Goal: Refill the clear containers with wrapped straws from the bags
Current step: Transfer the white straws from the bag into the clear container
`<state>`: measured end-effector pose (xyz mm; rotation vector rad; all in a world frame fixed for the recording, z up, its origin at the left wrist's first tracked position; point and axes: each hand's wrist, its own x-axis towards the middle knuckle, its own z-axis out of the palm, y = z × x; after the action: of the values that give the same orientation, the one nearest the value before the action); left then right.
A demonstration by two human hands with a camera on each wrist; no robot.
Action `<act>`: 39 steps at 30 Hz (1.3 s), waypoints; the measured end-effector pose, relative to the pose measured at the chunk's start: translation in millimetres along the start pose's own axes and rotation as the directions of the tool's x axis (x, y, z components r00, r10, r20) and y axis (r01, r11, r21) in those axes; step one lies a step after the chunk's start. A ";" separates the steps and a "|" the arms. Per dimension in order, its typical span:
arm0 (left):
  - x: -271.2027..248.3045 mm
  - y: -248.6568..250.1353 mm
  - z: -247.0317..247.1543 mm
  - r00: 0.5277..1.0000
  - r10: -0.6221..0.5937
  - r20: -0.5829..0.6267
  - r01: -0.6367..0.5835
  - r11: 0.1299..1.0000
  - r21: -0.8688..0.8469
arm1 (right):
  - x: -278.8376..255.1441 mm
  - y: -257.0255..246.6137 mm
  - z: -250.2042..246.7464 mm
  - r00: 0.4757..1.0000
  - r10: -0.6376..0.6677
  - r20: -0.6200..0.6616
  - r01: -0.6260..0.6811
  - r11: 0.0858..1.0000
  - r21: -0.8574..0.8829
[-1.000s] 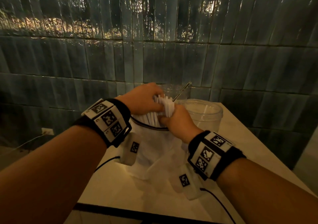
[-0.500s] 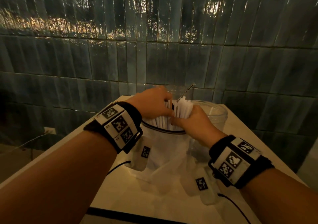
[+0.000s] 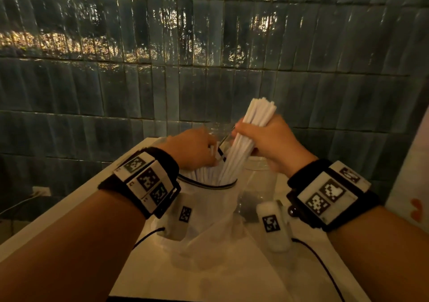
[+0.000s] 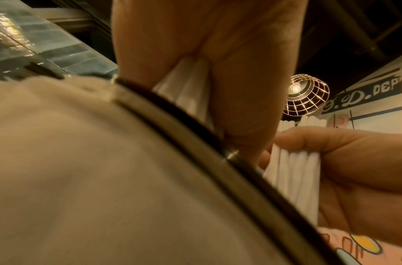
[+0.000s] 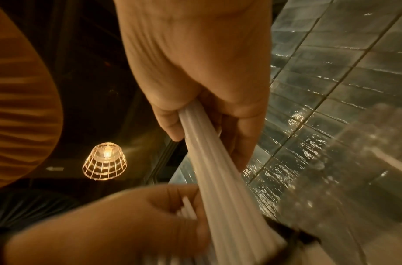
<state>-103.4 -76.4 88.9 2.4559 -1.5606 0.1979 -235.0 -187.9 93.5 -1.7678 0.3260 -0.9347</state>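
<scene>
A white fabric bag [image 3: 204, 211] with a dark zip rim stands open on the counter, full of white wrapped straws. My right hand [image 3: 257, 136] grips a thick bundle of straws [image 3: 256, 116] and holds it raised, its lower ends still inside the bag mouth. My left hand [image 3: 209, 155] reaches into the bag mouth and pinches a few of the straws left there [image 4: 186, 78] against the rim. In the right wrist view the bundle [image 5: 209, 157] runs down from my fist. A clear container [image 3: 257, 176] stands just behind and right of the bag, under my right hand.
The pale counter [image 3: 88, 211] ends at a dark tiled wall [image 3: 209, 69] close behind. A second clear container [image 3: 218, 128] shows behind my hands. Black cables [image 3: 325, 271] trail from the wrist units over the counter. Lamps hang overhead.
My right hand has lifted the straw bundle up out of the bag, from rim height to well above it. The left hand has stayed at the bag mouth.
</scene>
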 end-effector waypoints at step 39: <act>-3.8 0.3 -0.8 0.999 0.032 -0.001 -0.032 0.999 -0.032 | 65.2 61.7 -24.3 0.987 0.101 -0.124 -0.150 0.851 -0.502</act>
<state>-105.3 -73.0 88.9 2.4079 -1.5909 0.1778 -196.7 -269.4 70.2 -2.1540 0.8041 -0.8873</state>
